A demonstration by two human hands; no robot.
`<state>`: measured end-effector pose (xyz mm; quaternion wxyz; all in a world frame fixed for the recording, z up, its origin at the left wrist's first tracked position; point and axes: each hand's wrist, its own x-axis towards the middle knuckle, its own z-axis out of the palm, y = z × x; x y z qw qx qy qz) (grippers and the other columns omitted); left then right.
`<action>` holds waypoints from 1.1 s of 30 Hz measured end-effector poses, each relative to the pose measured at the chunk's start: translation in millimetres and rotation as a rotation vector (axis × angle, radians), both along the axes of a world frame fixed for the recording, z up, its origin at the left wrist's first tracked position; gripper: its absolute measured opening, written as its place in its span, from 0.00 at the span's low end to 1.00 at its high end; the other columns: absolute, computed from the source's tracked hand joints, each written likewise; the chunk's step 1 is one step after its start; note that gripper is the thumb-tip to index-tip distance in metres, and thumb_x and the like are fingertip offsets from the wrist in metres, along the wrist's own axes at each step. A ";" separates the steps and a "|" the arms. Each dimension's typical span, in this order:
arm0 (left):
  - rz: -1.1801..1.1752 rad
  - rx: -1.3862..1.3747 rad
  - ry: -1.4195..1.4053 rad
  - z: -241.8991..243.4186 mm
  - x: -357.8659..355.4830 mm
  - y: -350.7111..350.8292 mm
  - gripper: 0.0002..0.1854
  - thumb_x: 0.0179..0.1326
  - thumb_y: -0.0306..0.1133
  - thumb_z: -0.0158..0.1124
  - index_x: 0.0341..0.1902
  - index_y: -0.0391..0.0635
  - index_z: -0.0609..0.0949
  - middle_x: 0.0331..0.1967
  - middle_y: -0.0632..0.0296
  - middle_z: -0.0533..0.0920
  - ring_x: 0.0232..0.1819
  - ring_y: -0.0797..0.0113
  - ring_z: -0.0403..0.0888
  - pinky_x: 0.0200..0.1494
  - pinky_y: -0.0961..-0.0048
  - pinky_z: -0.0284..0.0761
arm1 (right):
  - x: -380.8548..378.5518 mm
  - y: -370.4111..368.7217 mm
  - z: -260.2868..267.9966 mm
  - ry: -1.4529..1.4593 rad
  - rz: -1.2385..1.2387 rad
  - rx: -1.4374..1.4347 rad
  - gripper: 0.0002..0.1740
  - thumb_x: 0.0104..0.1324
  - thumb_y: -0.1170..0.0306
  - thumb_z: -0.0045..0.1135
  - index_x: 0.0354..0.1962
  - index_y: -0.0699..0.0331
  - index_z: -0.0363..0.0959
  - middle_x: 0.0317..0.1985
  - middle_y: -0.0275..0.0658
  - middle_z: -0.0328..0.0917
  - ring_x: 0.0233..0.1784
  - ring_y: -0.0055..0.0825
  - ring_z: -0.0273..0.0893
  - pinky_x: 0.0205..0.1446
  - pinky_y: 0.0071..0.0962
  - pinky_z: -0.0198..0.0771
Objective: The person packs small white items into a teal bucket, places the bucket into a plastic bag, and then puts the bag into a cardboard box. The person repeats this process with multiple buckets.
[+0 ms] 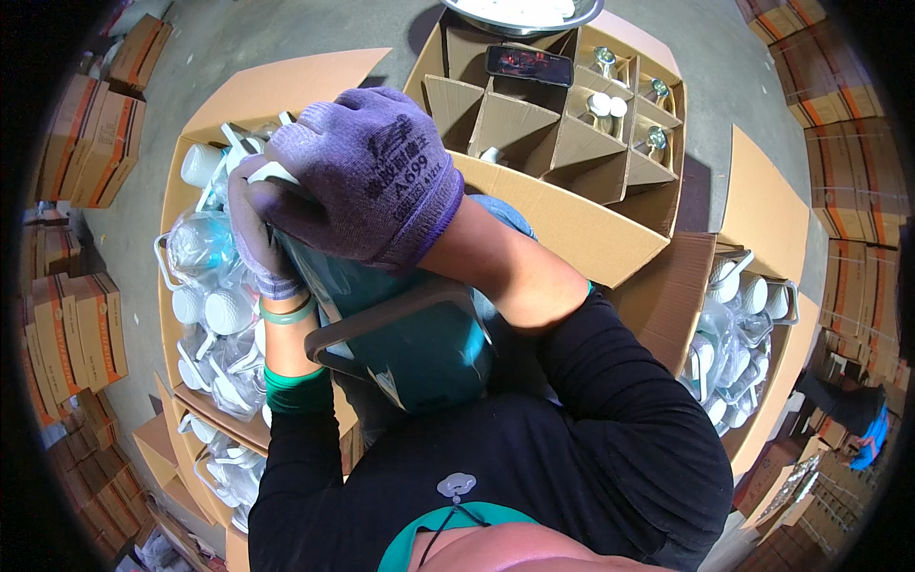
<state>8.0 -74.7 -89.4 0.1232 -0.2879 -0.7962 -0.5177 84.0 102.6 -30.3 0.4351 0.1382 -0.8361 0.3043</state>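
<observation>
A teal jug (422, 350) with a grey handle (393, 314), likely a vacuum flask, lies tilted across my lap, its top pointing away to the left. Clear plastic film seems to cover part of its body. My gloved left hand (261, 229) grips the side of its upper end. Over the same end my gloved right hand (357, 175) is clenched, its thumb alongside a white part (275, 174) at the top. The fingers hide most of that part, so its shape is unclear.
An open carton (171, 286) at left holds white cup-shaped parts and bagged pieces; another carton (779, 372) stands right. Ahead, a divided carton (557, 214) bears a phone (529, 66), silvery flask liners (656, 139) and a metal basin (529, 30). A person (858, 422) bends at far right.
</observation>
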 end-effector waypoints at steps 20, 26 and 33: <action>-0.552 0.513 0.034 101.8 55.6 27.3 0.34 0.74 0.53 0.46 0.72 0.39 0.67 0.71 0.45 0.68 0.73 0.51 0.66 0.74 0.54 0.59 | -1.0 101.8 -34.7 0.024 0.667 -0.449 0.26 0.63 0.68 0.60 0.58 0.67 0.73 0.60 0.51 0.76 0.65 0.42 0.72 0.69 0.37 0.65; -0.210 0.088 -0.020 90.6 44.5 12.0 0.52 0.65 0.75 0.36 0.75 0.39 0.61 0.74 0.43 0.63 0.77 0.50 0.58 0.78 0.52 0.50 | 2.4 125.1 -70.9 -0.243 0.577 -0.529 0.30 0.71 0.58 0.39 0.65 0.66 0.66 0.64 0.47 0.71 0.65 0.37 0.71 0.69 0.36 0.63; -0.385 -0.021 0.276 110.4 7.2 42.4 0.27 0.70 0.43 0.54 0.68 0.41 0.73 0.60 0.48 0.79 0.60 0.52 0.79 0.64 0.61 0.73 | -35.7 98.5 -12.6 -0.229 0.475 -0.319 0.28 0.72 0.56 0.53 0.63 0.65 0.67 0.57 0.46 0.75 0.58 0.38 0.74 0.64 0.34 0.69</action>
